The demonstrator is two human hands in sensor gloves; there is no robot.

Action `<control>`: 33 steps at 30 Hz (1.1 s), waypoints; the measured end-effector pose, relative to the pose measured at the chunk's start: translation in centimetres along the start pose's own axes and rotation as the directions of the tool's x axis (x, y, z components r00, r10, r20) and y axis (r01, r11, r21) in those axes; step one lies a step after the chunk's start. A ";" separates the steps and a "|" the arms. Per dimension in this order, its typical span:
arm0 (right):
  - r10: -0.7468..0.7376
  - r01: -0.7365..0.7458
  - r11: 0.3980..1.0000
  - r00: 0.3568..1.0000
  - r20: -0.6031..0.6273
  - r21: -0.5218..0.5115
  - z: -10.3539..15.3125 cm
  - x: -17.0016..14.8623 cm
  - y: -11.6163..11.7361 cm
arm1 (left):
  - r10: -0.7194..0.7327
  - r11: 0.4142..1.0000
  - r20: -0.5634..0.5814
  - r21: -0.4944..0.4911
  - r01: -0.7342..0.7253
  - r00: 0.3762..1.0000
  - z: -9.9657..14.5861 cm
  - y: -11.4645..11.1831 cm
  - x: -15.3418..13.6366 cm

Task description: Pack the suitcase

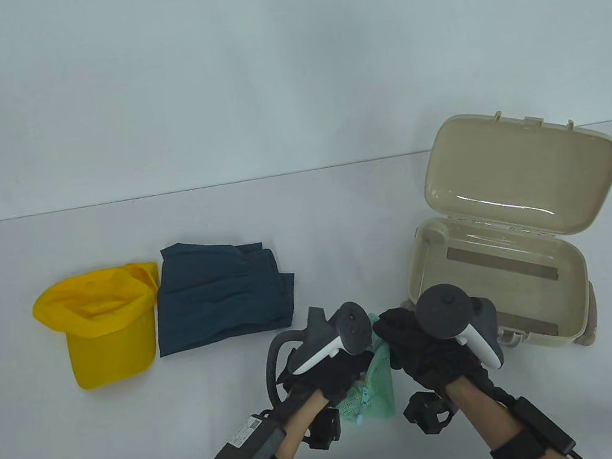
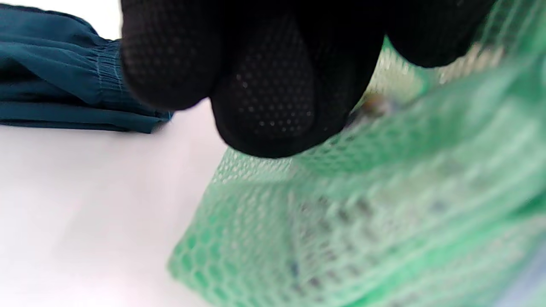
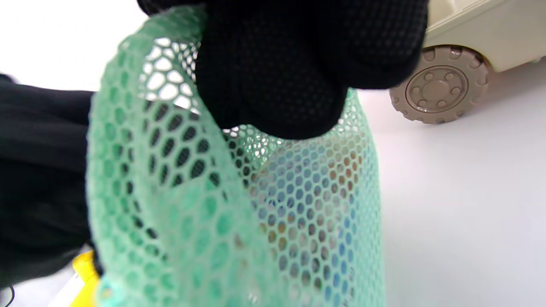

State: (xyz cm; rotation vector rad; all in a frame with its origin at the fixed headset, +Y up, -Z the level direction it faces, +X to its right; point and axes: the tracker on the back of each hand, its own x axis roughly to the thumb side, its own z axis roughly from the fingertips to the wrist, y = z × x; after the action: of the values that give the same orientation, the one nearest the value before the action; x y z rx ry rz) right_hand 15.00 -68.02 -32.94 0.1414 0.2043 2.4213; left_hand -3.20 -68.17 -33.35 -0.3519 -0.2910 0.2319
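A green mesh bag (image 1: 375,392) with something inside hangs between my two hands near the table's front edge. My left hand (image 1: 340,374) pinches its left side; the left wrist view shows the gloved fingertips (image 2: 264,89) closed on the mesh bag (image 2: 375,204). My right hand (image 1: 406,345) pinches the bag's upper edge, and its fingers (image 3: 298,72) grip the mesh bag (image 3: 239,204) in the right wrist view. The beige suitcase (image 1: 506,289) lies open at the right, its lid (image 1: 522,179) tilted back and its inside bare.
A folded dark blue garment (image 1: 221,301) lies left of centre, also showing as dark blue garment (image 2: 55,72). A yellow cap (image 1: 101,325) sits left of it. A suitcase wheel (image 3: 439,87) stands just right of my right hand.
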 end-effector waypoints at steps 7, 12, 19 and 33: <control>0.000 0.000 1.000 1.000 0.002 -0.005 -0.2 0.1 -0.1 | -0.094 0.980 0.103 0.184 0.074 0.990 5.5 0.0 0.1; -0.004 0.004 1.000 1.000 -0.002 -0.007 -0.1 0.1 -0.1 | -0.341 0.926 0.084 0.204 0.319 0.936 6.2 -2.7 1.5; -0.003 0.003 1.000 1.000 -0.016 -0.018 -0.1 0.0 -0.1 | -0.450 0.866 0.051 0.269 0.422 0.892 5.5 -4.2 2.9; -0.018 0.018 1.000 0.999 -0.029 0.003 -0.2 -0.5 -0.6 | -0.301 0.951 0.198 0.138 0.277 0.933 4.8 -3.3 2.4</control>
State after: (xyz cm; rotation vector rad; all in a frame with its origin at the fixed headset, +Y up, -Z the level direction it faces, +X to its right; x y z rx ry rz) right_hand 15.71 -67.96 -33.29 0.1058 0.2220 2.4060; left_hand -1.92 -69.06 -27.26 -0.1725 -0.5395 -0.0062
